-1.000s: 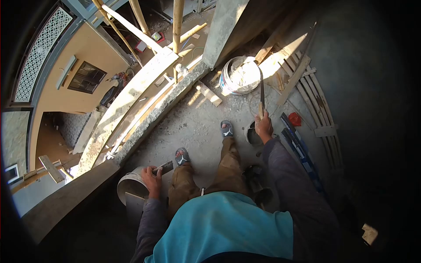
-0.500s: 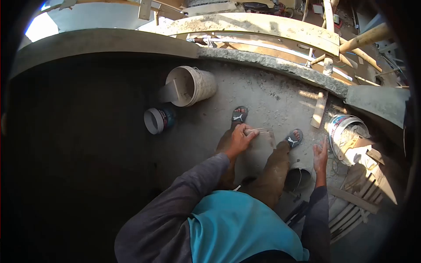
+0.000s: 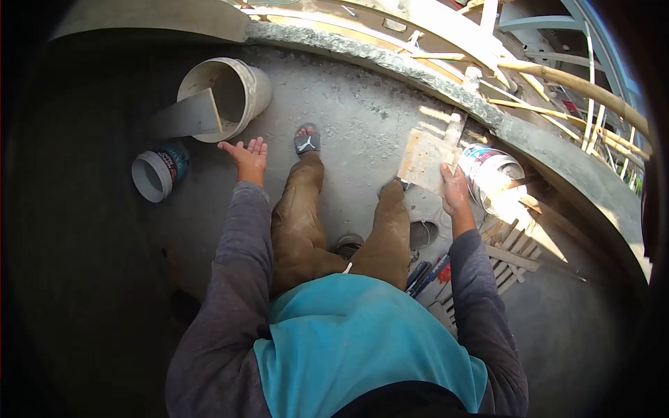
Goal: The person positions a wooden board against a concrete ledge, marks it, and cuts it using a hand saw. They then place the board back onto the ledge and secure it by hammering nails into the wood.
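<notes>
My right hand grips the near right edge of a square plywood board, its face marked with pale stains. Thumb and fingers are closed round that edge, beside a white bucket with a blue and red label. My left hand holds nothing; its palm is turned up and the fingers are stretched apart. It is just below the mouth of a large dirty-white bucket lying on its side or tilted. A flat grey panel rests across that bucket's mouth.
A smaller labelled bucket lies at left. Wooden slats and tools with blue and red parts are at right, by my leg. A rough concrete ledge borders the floor ahead, with bamboo poles beyond.
The thin board was in my left hand; now my right hand holds a board and my left is free, moved left toward the large bucket. The view has shifted.
</notes>
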Demonstrator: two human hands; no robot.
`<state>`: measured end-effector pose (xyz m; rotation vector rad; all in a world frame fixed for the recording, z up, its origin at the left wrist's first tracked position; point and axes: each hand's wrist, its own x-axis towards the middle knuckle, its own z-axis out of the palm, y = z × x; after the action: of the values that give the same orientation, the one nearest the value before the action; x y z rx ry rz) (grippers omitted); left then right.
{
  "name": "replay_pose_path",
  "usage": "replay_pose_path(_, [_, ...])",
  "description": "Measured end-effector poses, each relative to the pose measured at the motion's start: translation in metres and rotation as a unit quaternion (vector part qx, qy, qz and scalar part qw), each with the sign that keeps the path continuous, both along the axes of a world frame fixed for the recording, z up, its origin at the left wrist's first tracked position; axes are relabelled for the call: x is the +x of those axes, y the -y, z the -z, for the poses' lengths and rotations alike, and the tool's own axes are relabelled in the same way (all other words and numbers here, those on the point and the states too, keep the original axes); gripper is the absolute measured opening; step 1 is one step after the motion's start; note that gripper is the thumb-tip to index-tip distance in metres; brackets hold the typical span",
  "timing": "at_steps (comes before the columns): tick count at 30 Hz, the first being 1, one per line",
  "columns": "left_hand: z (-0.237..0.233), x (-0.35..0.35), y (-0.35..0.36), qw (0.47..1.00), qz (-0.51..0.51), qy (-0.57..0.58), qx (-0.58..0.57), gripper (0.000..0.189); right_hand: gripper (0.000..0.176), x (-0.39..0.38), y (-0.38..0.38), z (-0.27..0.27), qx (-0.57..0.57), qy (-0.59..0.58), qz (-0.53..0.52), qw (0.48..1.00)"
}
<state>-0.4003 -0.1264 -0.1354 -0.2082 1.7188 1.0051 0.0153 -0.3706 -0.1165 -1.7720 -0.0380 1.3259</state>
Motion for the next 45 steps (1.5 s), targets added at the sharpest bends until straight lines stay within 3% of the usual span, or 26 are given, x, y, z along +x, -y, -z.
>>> replay_pose_path(3, [0.017, -0.069, -0.047, 0.990, -0.127, 0.056, 0.018, 0.109, 0.041, -0.015, 0.018, -0.033, -0.032, -0.002, 0.063, 0.997])
replay_pose_path(6, [0.042, -0.104, -0.075, 0.980, -0.162, 0.115, 0.008, 0.107, 0.039, 0.022, 0.165, -0.014, -0.129, 0.097, 0.157, 0.974])
replay_pose_path(7, [0.050, -0.105, -0.084, 0.978, -0.174, 0.116, -0.008, 0.104, 0.037, 0.028, 0.193, -0.030, -0.390, 0.155, 0.238, 0.876])
replay_pose_path(8, [0.050, -0.104, -0.086, 0.980, -0.150, 0.127, 0.034, 0.099, 0.034, 0.028, 0.219, -0.050, -0.449, 0.158, 0.304, 0.825])
replay_pose_path(9, [0.051, -0.103, -0.088, 0.979, -0.126, 0.137, 0.077, 0.095, 0.036, 0.061, 0.303, -0.043, -0.268, 0.228, 0.061, 0.934])
replay_pose_path(12, [0.111, -0.107, -0.083, 0.979, -0.145, 0.071, 0.123, 0.073, 0.036, -0.015, 0.169, -0.072, -0.368, 0.369, -0.052, 0.852])
replay_pose_path(15, [0.022, -0.075, -0.089, 0.966, -0.203, -0.048, 0.151, 0.058, 0.047, -0.088, 0.006, -0.044, -0.171, 0.376, -0.240, 0.879])
replay_pose_path(17, [0.009, -0.068, -0.059, 0.977, -0.136, -0.103, 0.131, 0.060, 0.057, -0.157, -0.127, -0.056, -0.127, 0.120, -0.236, 0.956])
replay_pose_path(18, [-0.047, -0.055, -0.052, 0.981, -0.125, -0.074, 0.130, 0.059, 0.063, -0.203, -0.185, -0.076, -0.106, 0.049, -0.221, 0.968])
replay_pose_path(20, [-0.070, -0.031, -0.020, 0.979, -0.107, -0.091, 0.148, 0.060, 0.068, -0.265, -0.253, -0.095, -0.089, -0.133, -0.213, 0.964])
replay_pose_path(21, [-0.038, -0.023, 0.007, 0.973, -0.100, -0.136, 0.159, 0.060, 0.068, -0.292, -0.272, -0.109, -0.103, -0.199, -0.210, 0.952])
replay_pose_path(23, [-0.092, -0.004, 0.027, 0.982, -0.021, -0.152, 0.112, 0.055, 0.079, -0.325, -0.281, -0.119, -0.082, -0.241, -0.244, 0.936])
replay_pose_path(24, [-0.106, 0.003, 0.034, 0.982, -0.025, -0.148, 0.117, 0.055, 0.064, -0.344, -0.281, -0.135, -0.085, -0.168, -0.189, 0.964])
replay_pose_path(25, [-0.117, 0.012, 0.044, 0.982, 0.044, -0.143, 0.119, 0.057, 0.049, -0.345, -0.259, -0.089, 0.019, -0.146, -0.130, 0.981])
replay_pose_path(27, [-0.125, 0.026, 0.075, 0.978, 0.106, -0.138, 0.117, 0.060, 0.043, -0.328, -0.247, -0.088, 0.006, -0.127, -0.063, 0.990])
replay_pose_path(30, [-0.097, 0.035, 0.115, 0.958, 0.214, -0.102, 0.162, 0.069, 0.050, -0.271, -0.241, -0.114, 0.069, -0.071, -0.129, 0.987])
replay_pose_path(32, [-0.032, 0.022, 0.137, 0.990, 0.091, -0.034, 0.106, 0.087, 0.052, -0.200, -0.228, -0.124, 0.069, -0.063, -0.173, 0.981])
replay_pose_path(33, [-0.078, 0.010, 0.112, 0.998, 0.026, -0.025, 0.049, 0.093, 0.054, -0.158, -0.215, -0.126, 0.055, -0.078, -0.181, 0.979])
replay_pose_path(35, [-0.057, -0.015, 0.101, 0.996, -0.067, -0.021, 0.059, 0.098, 0.057, -0.094, -0.187, -0.159, 0.053, -0.061, -0.156, 0.984])
replay_pose_path(39, [-0.086, -0.010, 0.071, 0.982, -0.166, 0.034, 0.081, 0.099, 0.054, 0.068, -0.089, -0.185, 0.023, -0.078, -0.069, 0.994])
replay_pose_path(40, [-0.101, 0.008, 0.070, 0.979, -0.049, -0.198, -0.003, 0.098, 0.051, 0.113, -0.060, -0.191, 0.019, -0.042, -0.064, 0.997])
replay_pose_path(41, [-0.117, 0.026, 0.068, 0.902, 0.071, -0.417, -0.083, 0.097, 0.052, 0.147, -0.039, -0.202, 0.048, 0.003, -0.079, 0.996])
replay_pose_path(42, [-0.133, 0.042, 0.073, 0.904, 0.073, -0.415, -0.074, 0.097, 0.052, 0.179, -0.018, -0.215, 0.076, 0.050, -0.092, 0.992])
replay_pose_path(43, [-0.150, 0.057, 0.082, 0.786, 0.270, -0.552, 0.072, 0.096, 0.053, 0.194, -0.012, -0.243, 0.114, 0.061, -0.113, 0.985])
replay_pose_path(44, [-0.167, 0.071, 0.085, 0.592, 0.439, -0.641, 0.213, 0.095, 0.054, 0.205, -0.007, -0.274, 0.154, 0.071, -0.133, 0.977])
replay_pose_path(45, [-0.187, 0.091, 0.080, 0.549, 0.460, -0.635, 0.290, 0.096, 0.054, 0.215, -0.003, -0.304, 0.170, 0.071, -0.144, 0.972])
